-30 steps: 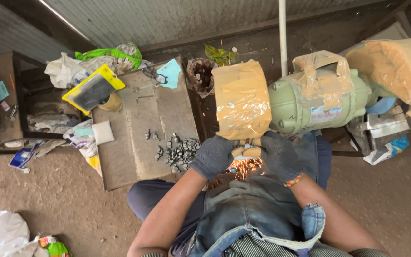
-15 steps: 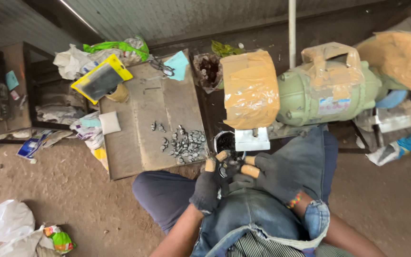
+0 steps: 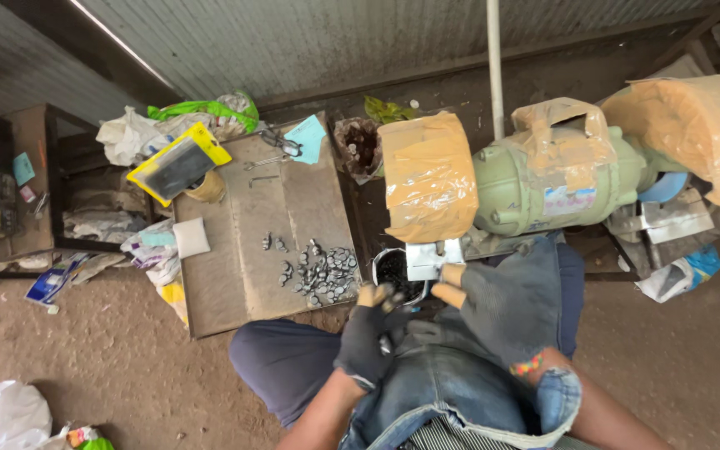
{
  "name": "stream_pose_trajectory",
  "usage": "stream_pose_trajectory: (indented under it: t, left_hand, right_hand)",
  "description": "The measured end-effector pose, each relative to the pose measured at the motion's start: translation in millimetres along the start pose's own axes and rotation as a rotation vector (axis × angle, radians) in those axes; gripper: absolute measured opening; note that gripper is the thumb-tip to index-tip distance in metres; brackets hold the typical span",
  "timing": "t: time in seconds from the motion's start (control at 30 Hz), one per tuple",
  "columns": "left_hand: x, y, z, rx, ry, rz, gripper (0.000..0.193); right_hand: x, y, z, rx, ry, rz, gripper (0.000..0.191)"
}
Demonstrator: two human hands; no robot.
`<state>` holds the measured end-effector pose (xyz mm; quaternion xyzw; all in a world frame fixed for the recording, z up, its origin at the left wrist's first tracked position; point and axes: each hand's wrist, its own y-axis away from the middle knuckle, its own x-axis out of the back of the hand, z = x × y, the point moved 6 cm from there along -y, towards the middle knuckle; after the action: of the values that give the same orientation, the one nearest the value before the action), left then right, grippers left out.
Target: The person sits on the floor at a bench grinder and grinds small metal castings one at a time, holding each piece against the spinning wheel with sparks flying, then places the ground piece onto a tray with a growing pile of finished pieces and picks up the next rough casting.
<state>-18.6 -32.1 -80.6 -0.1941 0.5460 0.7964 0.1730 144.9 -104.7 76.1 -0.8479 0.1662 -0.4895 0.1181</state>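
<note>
Both my hands wear dark grey gloves with the fingertips cut off. My left hand [image 3: 367, 335] is curled over my lap and pinches a small dark metal piece [image 3: 386, 342]. My right hand [image 3: 500, 307] is spread flat with nothing in it, its fingertips just below the metal rest [image 3: 432, 257] of a pale green bench grinder [image 3: 543, 187]. Taped cardboard [image 3: 427, 177] covers the grinder's left wheel. A small round tin of dark bits [image 3: 392, 268] stands between my hands and the grinder.
A pile of small grey metal parts [image 3: 327, 272] lies on a wooden board [image 3: 243, 250] to my left. The board also carries pliers, a yellow-edged packet [image 3: 178, 167], a tape roll and a white pad. Plastic bags and litter lie on the dirt floor. A second cardboard guard [image 3: 693, 133] is at right.
Sparks flew at the wheel a second ago with both hands pressed together there. The hands have since pulled back and apart, and the view has shifted slightly.
</note>
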Motion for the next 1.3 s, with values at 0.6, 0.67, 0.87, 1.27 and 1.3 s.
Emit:
stream_pose_trajectory:
  t: [0.6,0.67,0.87,1.27,1.3]
  left_hand:
    - [-123,-18,90,-1.273,-1.800,-0.264,0.029]
    - [-126,-27,89,-1.267,-1.896,-0.301,0.027]
    - [-121,-33,83,-1.155,-1.850,-0.471,0.027]
    - [-97,-3,68,-0.996,-1.727,-0.425,0.026]
    - [-86,2,65,-0.930,-1.513,-0.442,0.026]
  right_hand:
    - [-28,-4,71,-0.382,0.015,0.039,0.035]
    - [-29,-6,75,-0.394,-0.015,0.015,0.036]
    - [-31,-9,84,-0.352,-0.088,-0.035,0.035]
    - [-30,-5,62,-0.312,-0.101,-0.161,0.033]
    - [-30,-1,53,-0.284,-0.130,-0.157,0.030]
